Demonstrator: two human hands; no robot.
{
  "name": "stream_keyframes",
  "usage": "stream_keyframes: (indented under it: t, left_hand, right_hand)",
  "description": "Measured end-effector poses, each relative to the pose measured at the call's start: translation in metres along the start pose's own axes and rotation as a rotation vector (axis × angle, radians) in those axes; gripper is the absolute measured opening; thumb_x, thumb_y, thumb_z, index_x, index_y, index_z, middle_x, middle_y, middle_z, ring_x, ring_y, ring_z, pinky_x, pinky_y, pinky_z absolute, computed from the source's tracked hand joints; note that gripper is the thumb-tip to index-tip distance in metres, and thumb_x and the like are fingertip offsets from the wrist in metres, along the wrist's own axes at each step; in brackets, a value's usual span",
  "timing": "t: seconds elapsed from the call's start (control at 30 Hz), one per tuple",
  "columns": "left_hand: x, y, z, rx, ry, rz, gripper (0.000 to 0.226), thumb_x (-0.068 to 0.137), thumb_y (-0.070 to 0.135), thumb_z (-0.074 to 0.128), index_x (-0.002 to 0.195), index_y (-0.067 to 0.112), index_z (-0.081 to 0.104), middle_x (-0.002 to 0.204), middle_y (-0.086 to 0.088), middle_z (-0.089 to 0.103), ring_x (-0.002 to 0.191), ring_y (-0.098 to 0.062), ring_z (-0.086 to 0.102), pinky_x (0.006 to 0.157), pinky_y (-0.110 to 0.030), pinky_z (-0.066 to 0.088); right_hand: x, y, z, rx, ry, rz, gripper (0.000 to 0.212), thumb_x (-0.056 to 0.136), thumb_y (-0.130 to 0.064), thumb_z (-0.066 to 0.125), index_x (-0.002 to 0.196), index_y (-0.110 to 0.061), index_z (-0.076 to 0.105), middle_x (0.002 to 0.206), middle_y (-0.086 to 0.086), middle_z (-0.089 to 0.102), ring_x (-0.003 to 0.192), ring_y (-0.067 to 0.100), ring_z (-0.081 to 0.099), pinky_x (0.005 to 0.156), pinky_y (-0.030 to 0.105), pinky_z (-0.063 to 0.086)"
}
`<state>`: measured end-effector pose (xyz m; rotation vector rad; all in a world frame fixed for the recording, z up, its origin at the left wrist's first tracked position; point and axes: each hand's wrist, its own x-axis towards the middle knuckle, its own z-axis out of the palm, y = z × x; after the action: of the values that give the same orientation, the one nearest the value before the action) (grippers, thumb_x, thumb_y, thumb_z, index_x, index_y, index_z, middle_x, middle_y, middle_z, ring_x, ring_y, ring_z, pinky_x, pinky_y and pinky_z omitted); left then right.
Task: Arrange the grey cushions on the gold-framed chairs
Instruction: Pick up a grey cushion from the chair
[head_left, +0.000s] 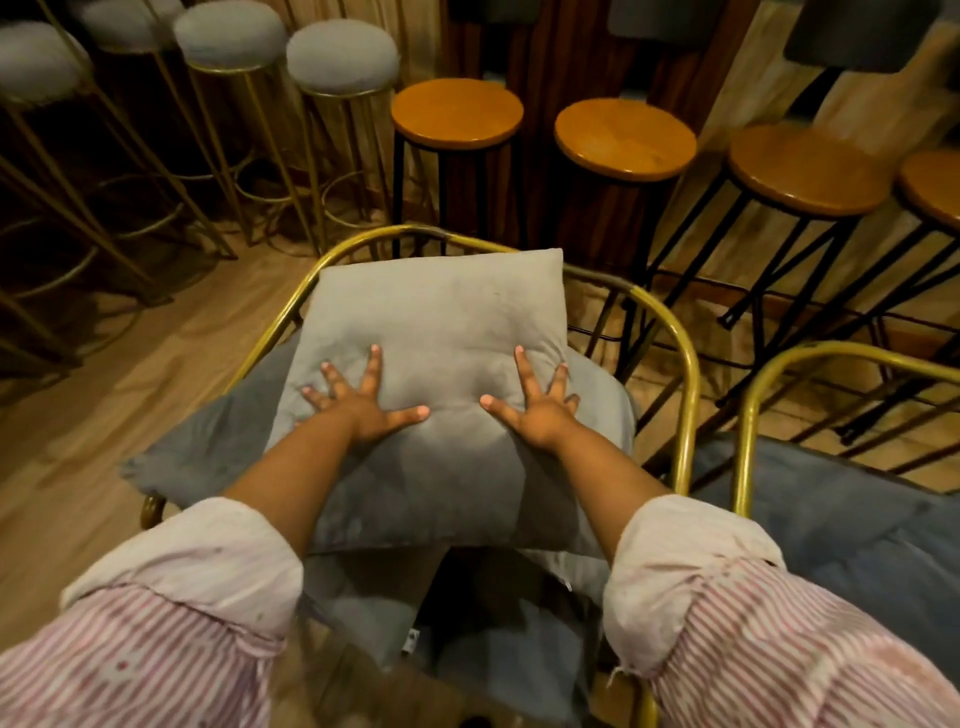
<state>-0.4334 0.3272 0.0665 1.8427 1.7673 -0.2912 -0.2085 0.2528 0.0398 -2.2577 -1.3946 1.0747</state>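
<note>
Wood floor (78, 457) | grey cushion (441, 332) on gold-framed chair (685, 374) | both grips splayed flat: left hand (363, 410), right hand (540, 410)

Grey cushion (436, 332), gold chair frame (675, 338) — pink-striped sleeves (156, 639), orange stools (457, 111).

Wood-plank floor (78, 415) lying under warm, dim light. Gold-legged stools with grey round seats (343, 57) standing at upper left; black-legged stools with orange wooden seats (457, 111) lining the panelled wall (524, 62) behind.
</note>
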Motion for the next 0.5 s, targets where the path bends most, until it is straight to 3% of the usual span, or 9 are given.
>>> stream_keyframes:
  t: [0.1,0.2,0.37,0.5]
  left_hand:
    - [-0.009,0.008,-0.008,-0.001,0.027,-0.005,0.112,0.065,0.079,0.053,0.142,0.047,-0.022,0.156,-0.02,-0.028,0.14,-0.055,-0.016,0.114,-0.065,0.001]
    - [-0.025,0.031,-0.017,-0.026,0.109,0.049,0.1,0.073,0.074,0.051,0.147,0.044,-0.01,0.16,-0.017,-0.013,0.143,-0.052,-0.002,0.113,-0.063,0.011]
    - [-0.065,0.105,-0.001,-0.196,0.21,0.328,0.078,0.089,0.043,0.054,0.152,0.021,0.013,0.154,-0.016,0.033,0.138,-0.039,0.036,0.113,-0.049,0.033]
    - [-0.118,0.195,0.043,-0.212,0.097,0.546,0.072,0.091,0.032,0.057,0.15,0.013,0.022,0.15,-0.016,0.039,0.135,-0.035,0.042,0.109,-0.043,0.038]
  right_hand:
    - [-0.007,0.004,-0.01,-0.022,0.022,-0.053,0.087,0.079,-0.072,0.046,0.143,-0.054,-0.01,0.157,0.013,-0.026,0.143,0.049,-0.007,0.117,0.058,0.009]
    - [-0.029,0.02,-0.033,-0.066,0.128,-0.172,0.077,0.087,-0.063,0.046,0.15,-0.039,0.009,0.161,0.014,0.002,0.146,0.038,0.013,0.116,0.047,0.02]
    - [-0.092,0.082,-0.073,-0.02,0.358,-0.234,0.06,0.093,-0.044,0.05,0.144,-0.017,0.036,0.149,0.01,0.037,0.135,0.028,0.038,0.108,0.038,0.035]
    - [-0.15,0.16,-0.105,0.004,0.493,-0.126,0.052,0.094,-0.039,0.051,0.14,-0.016,0.042,0.141,0.01,0.046,0.125,0.03,0.048,0.098,0.037,0.041]
